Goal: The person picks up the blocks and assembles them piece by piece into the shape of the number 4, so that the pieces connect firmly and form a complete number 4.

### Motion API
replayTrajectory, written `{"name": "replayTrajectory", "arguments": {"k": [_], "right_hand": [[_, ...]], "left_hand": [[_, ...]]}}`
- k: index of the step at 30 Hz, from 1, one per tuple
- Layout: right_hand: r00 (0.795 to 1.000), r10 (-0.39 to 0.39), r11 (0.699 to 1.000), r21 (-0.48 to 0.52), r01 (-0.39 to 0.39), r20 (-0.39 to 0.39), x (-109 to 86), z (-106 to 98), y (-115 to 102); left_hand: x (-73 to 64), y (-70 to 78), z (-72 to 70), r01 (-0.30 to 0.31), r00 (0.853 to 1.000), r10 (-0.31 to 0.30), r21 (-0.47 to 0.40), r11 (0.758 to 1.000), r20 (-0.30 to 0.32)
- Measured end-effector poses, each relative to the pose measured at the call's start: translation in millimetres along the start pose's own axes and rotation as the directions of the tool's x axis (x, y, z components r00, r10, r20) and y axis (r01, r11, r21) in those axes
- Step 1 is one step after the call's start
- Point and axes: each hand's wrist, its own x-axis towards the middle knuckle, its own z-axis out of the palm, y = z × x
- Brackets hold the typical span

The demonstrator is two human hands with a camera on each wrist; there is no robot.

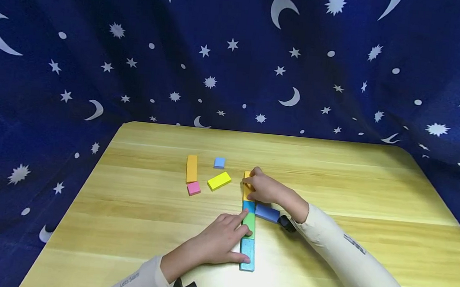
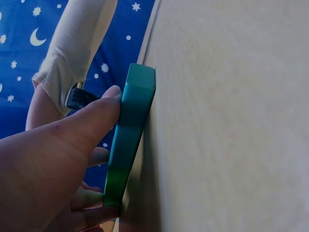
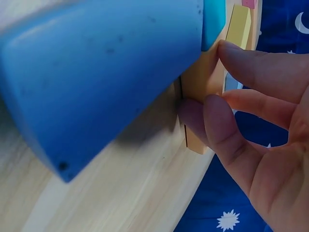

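A row of wooden blocks runs toward the person in the head view: an orange block (image 1: 245,191) at the far end, a small blue block (image 1: 250,206), a green block (image 1: 250,219) and a light blue block (image 1: 248,247) nearest. My right hand (image 1: 268,190) grips the orange block by its sides with thumb and fingers. My left hand (image 1: 219,239) rests on the row, forefinger at the small blue and green blocks, thumb on the light blue one. In the left wrist view, that thumb lies along the light blue block (image 2: 133,111). Right of the row, a darker blue block (image 1: 267,213) lies at an angle.
Left of the row lie a yellow block (image 1: 219,181), a small blue square block (image 1: 219,162), another orange block (image 1: 191,169) and a pink block (image 1: 193,188). The wooden table (image 1: 354,181) ends at a dark blue star-patterned curtain (image 1: 233,103).
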Motion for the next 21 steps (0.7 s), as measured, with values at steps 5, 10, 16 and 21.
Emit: {"name": "replayTrajectory", "arguments": {"k": [5, 10, 16, 21], "right_hand": [[1.0, -0.002, 1.0, 0.013, 0.002, -0.011, -4.4, -3.0, 0.1], [0.998, 0.03, 0.998, 0.063, -0.027, -0.048, -24.0, -9.0, 5.0], [1.0, 0.016, 0.998, 0.06, -0.016, -0.002, -53.8, -1.7, 15.3], [0.999, 0.037, 0.999, 0.036, -0.036, -0.022, -67.5, 8.9, 14.2]], "left_hand": [[-0.7, 0.8, 1.5, -0.005, 1.0, 0.005, 0.005, 1.0, -0.013], [-1.1, 2.4, 1.2, 0.009, 1.0, -0.009, -0.008, 1.0, -0.003], [-1.0, 4.0, -0.1, 0.016, 1.0, -0.016, -0.011, 1.0, -0.006], [0.2, 5.8, -1.9, 0.028, 0.999, -0.028, -0.027, 0.999, 0.018]]}}
